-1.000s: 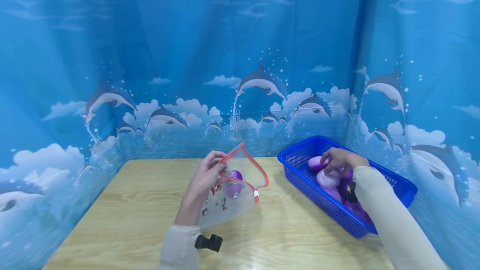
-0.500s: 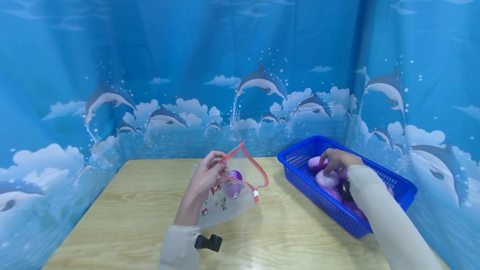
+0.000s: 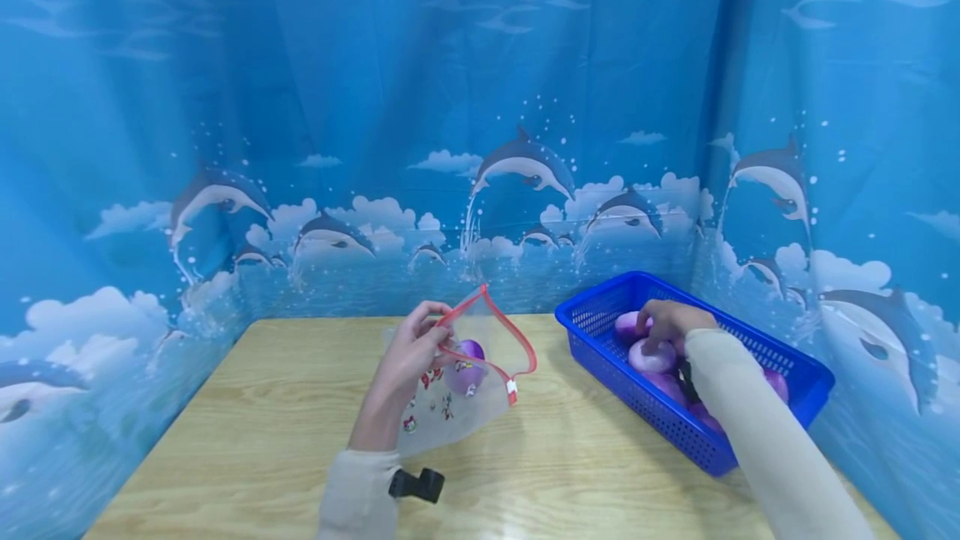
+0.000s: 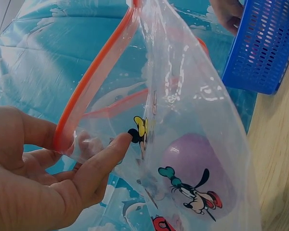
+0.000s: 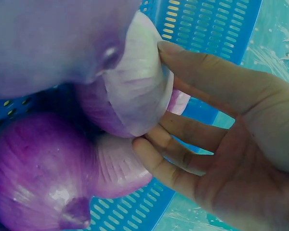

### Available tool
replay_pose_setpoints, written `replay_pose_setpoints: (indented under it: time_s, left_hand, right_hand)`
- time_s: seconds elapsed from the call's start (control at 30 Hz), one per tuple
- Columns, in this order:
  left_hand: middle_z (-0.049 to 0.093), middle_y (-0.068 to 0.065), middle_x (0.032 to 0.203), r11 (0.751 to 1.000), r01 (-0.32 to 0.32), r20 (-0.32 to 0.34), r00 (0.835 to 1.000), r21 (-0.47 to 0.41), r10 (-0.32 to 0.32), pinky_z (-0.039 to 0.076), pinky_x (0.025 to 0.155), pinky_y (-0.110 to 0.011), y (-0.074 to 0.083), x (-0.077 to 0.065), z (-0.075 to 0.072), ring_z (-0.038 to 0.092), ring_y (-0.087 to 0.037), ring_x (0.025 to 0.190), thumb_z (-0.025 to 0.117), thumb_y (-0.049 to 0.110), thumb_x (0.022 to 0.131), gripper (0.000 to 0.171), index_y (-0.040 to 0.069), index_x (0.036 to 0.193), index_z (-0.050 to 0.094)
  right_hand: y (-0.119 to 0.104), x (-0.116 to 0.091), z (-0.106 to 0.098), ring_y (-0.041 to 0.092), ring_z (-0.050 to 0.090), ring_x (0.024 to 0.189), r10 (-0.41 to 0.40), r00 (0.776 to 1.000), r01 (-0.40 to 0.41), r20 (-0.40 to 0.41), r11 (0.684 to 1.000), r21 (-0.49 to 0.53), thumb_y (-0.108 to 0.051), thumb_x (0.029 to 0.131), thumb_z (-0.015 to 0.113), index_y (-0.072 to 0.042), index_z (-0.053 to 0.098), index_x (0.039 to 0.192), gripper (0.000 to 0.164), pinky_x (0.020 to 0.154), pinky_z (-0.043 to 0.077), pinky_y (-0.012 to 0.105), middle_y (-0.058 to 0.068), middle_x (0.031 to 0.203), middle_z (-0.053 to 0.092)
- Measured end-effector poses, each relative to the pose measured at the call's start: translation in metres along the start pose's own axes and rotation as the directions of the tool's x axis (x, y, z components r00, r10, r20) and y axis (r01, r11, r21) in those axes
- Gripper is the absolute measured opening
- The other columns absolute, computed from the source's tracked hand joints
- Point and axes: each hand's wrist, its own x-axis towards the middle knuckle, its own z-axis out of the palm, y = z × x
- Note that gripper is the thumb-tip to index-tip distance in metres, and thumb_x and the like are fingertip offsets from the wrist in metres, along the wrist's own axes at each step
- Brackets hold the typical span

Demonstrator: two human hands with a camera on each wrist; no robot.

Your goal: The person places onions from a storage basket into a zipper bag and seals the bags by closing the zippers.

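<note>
My left hand (image 3: 408, 348) pinches the rim of a clear zip bag (image 3: 435, 432) with red edging and cartoon prints. Its mouth gapes open, and a purple onion (image 4: 195, 154) lies inside. In the left wrist view, the thumb and fingers of the left hand (image 4: 43, 183) bend around the plastic. Over at the right, my right hand (image 3: 675, 323) reaches into a blue basket (image 3: 622, 382) of red onions. The right wrist view shows its thumb and fingertips gripping a pale purple onion (image 5: 139, 86) from both sides, among other onions.
The basket stands on a wooden table (image 3: 262, 423) near its right edge. Another onion (image 5: 43, 168) lies close beside the gripped one. A blue dolphin-print curtain (image 3: 420, 148) hangs behind the table and along both sides.
My right hand has shifted slightly left inside the basket, and onions farther right now show past the sleeve. The left hand and bag have stayed still.
</note>
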Motion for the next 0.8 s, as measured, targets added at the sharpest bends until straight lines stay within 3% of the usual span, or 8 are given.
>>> replay_pose_setpoints:
  time_s: [0.23,0.33,0.53,0.8]
  left_hand:
    - [0.062,-0.016,0.103,1.000,0.002,0.011,1.000,-0.005,-0.002,0.062,0.076,-0.031,0.000,0.000,0.000,0.060,-0.020,0.089,0.048,0.001,0.105,0.020,0.008,0.119,0.059]
    - [0.062,-0.017,0.103,1.000,0.000,0.007,1.000,-0.003,0.001,0.062,0.076,-0.031,0.000,-0.001,0.000,0.060,-0.020,0.089,0.047,0.001,0.105,0.020,0.008,0.119,0.059]
    - [0.062,-0.017,0.104,1.000,0.005,0.005,1.000,-0.002,-0.005,0.062,0.075,-0.031,0.000,0.000,0.000,0.060,-0.021,0.090,0.047,0.001,0.105,0.020,0.009,0.119,0.059]
    - [0.062,-0.016,0.104,1.000,0.008,0.007,1.000,0.002,-0.008,0.062,0.076,-0.031,0.001,-0.002,0.000,0.060,-0.021,0.090,0.048,0.001,0.104,0.020,0.009,0.120,0.059]
  right_hand:
    - [-0.001,0.001,0.002,0.046,0.043,0.120,0.041,0.999,-0.040,-0.008,0.995,0.094,-0.007,0.075,0.085,-0.015,0.060,0.136,0.066,0.084,0.061,0.049,0.029,0.142,0.040]
    - [0.000,0.007,0.002,0.044,0.047,0.118,0.047,0.999,-0.047,0.008,0.996,0.071,-0.013,0.075,0.088,-0.015,0.061,0.134,0.064,0.083,0.060,0.049,0.027,0.138,0.045]
    - [-0.004,0.009,0.003,0.040,0.053,0.109,-0.012,0.999,0.014,0.045,1.000,-0.026,-0.023,0.081,0.086,-0.014,0.062,0.132,0.057,0.077,0.059,0.041,0.024,0.130,0.052]
    - [-0.007,0.017,0.002,0.037,0.060,0.104,-0.092,0.989,0.109,0.113,0.983,-0.150,-0.021,0.086,0.082,-0.008,0.061,0.136,0.056,0.077,0.062,0.041,0.030,0.136,0.051]
